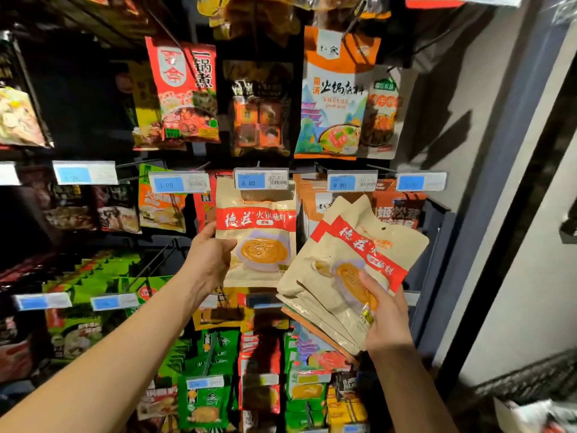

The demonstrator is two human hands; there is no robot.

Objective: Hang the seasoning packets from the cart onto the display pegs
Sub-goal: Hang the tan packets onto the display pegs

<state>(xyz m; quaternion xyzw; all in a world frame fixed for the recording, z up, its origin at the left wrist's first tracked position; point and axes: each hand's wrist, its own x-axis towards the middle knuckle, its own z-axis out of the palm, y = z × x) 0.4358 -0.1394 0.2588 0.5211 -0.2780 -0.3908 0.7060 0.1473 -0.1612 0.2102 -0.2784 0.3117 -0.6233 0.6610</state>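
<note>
Seasoning packets were beige with a red band, white lettering, orange sauce picture. Price tags were blue-and-white. Lower packs were green.

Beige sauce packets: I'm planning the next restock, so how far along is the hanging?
Done: nothing certain. In hand: the left hand grips one beige packet with its top tucked behind the 6.80 price tag, apparently hung or being hung there. Left: the right hand holds a fanned stack of matching packets, not yet hung.

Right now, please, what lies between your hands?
Head view: the beige packet under the 6.80 tag, gripped by the left hand, then the packet stack the right hand holds.
</note>
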